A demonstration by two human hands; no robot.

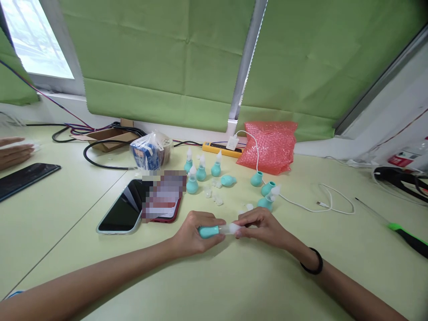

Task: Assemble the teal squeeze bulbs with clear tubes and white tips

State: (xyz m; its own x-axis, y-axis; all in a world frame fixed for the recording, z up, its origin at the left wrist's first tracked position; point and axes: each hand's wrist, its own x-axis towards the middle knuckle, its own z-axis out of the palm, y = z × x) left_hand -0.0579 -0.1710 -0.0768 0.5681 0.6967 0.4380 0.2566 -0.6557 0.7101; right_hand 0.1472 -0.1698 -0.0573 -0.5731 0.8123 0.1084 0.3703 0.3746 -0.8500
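Observation:
My left hand (192,232) is closed around a teal rubber bulb (209,231) lying sideways just above the pale table. My right hand (262,225) pinches the clear plastic tip (230,229) at the bulb's end. Behind my hands stand several more teal bulbs (201,173), some with white tips on, and others lie bare (228,180). Loose clear tips (218,199) are scattered between them.
Two phones (122,209) lie to the left of my hands, and a third phone (25,177) sits far left near another person's hand (13,151). A red bubble-wrap bag (270,145), yellow power strip (220,149), white cable (321,203), plastic-wrapped box (150,151) and green-handled screwdriver (406,236) surround the area.

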